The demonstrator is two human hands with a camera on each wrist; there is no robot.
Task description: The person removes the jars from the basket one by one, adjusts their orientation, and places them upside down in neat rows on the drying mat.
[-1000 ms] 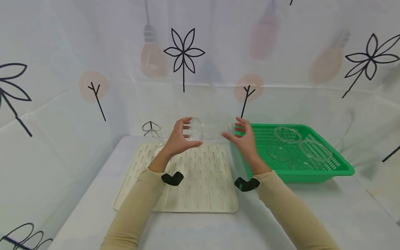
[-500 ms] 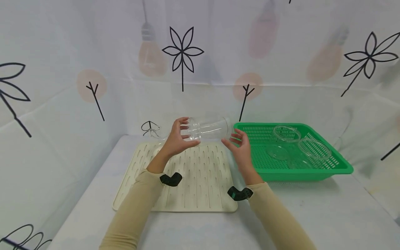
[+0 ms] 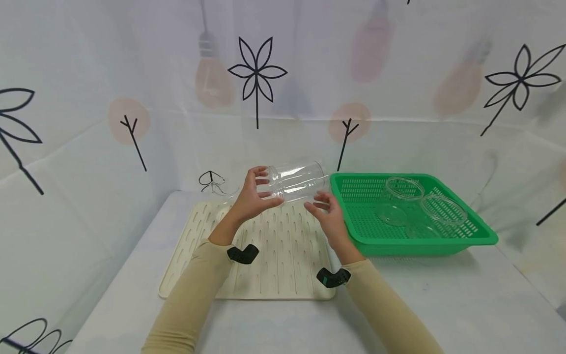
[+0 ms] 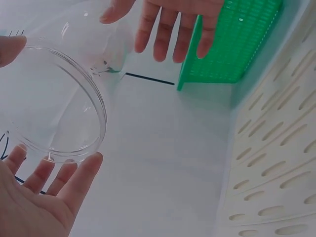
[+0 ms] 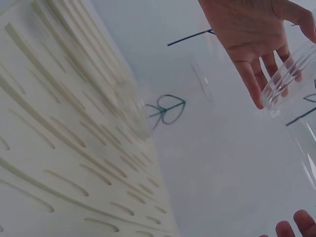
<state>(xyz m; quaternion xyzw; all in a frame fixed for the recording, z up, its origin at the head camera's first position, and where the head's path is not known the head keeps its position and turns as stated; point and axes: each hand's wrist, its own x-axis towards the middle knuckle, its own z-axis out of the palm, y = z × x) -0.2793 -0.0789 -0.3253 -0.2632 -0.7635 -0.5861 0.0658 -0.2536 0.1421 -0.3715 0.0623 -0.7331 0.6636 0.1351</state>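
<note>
A clear glass jar (image 3: 299,181) is held in the air above the back of the cream ridged mat (image 3: 276,268), lying nearly sideways with its base end tilted up to the right. My left hand (image 3: 253,199) grips it round the rim end, thumb on one side and fingers on the other, as the left wrist view shows with the jar's mouth (image 4: 54,103) towards the camera. My right hand (image 3: 331,221) is just below the base end, apart from the jar, fingers loosely bent and holding nothing. Only fingertips (image 5: 302,224) of it show in the right wrist view.
A green slotted basket (image 3: 424,242) stands to the right of the mat, holding two clear jars (image 3: 393,212) (image 3: 444,211) upright or leaning. Another clear glass object (image 5: 133,108), hard to make out, is at the mat's back left. A patterned white cloth (image 3: 292,142) hangs behind.
The jar's base end has swung upward while my left hand stays at the rim. My right hand has come away from the base end, moving down and slightly left.
</note>
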